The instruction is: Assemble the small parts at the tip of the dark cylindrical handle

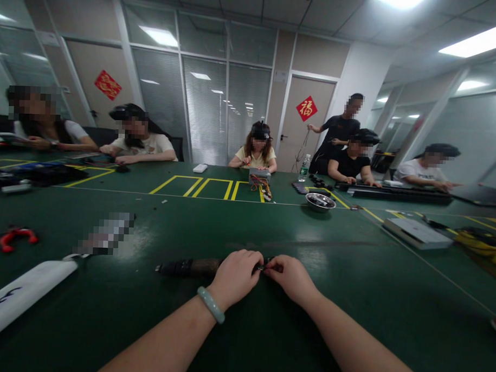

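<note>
A long dark cylindrical tool (202, 267) with a brownish middle band and a narrow tip at its left end lies on the green table; it looks like an electric screwdriver, but I cannot be sure. My left hand (237, 272), with a pale green bangle (211, 305) at the wrist, is closed over the tool's right part and hides it. Close beside it, my right hand (287, 277) has thumb and fingers pinched together at the tool's right end. Something small and shiny shows between the two hands, too small to name.
At the left are a white slab-like device (24, 297), a blurred-out flat thing (108, 234) and a red curved piece (18, 237). A metal bowl (320, 202) and a grey box (417, 233) stand farther right. Several people sit across the table; one stands.
</note>
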Tool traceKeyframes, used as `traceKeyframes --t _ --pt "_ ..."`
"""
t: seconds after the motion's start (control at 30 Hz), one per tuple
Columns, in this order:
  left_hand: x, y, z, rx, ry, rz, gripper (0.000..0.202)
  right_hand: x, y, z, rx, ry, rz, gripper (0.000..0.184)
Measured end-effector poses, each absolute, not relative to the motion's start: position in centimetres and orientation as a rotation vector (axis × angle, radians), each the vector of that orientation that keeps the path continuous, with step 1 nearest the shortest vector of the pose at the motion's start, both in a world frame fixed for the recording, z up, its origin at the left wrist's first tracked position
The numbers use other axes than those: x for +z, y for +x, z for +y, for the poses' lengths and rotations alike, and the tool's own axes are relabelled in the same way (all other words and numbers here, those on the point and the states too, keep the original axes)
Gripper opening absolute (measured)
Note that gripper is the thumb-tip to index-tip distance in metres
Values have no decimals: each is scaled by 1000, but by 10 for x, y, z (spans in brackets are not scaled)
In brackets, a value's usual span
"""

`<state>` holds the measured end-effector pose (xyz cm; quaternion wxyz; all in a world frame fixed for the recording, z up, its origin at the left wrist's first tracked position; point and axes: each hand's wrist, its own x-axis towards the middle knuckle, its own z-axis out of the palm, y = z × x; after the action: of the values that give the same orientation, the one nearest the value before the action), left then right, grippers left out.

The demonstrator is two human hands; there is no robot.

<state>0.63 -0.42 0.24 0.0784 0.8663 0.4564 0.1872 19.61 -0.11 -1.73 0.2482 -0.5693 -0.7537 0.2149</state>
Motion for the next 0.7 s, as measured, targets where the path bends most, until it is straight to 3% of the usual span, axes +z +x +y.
traceKeyframes --t 0.7 --pt "4 8 -3 514 2572 1400 14 -16 196 -2 581 -1541 -2042 12"
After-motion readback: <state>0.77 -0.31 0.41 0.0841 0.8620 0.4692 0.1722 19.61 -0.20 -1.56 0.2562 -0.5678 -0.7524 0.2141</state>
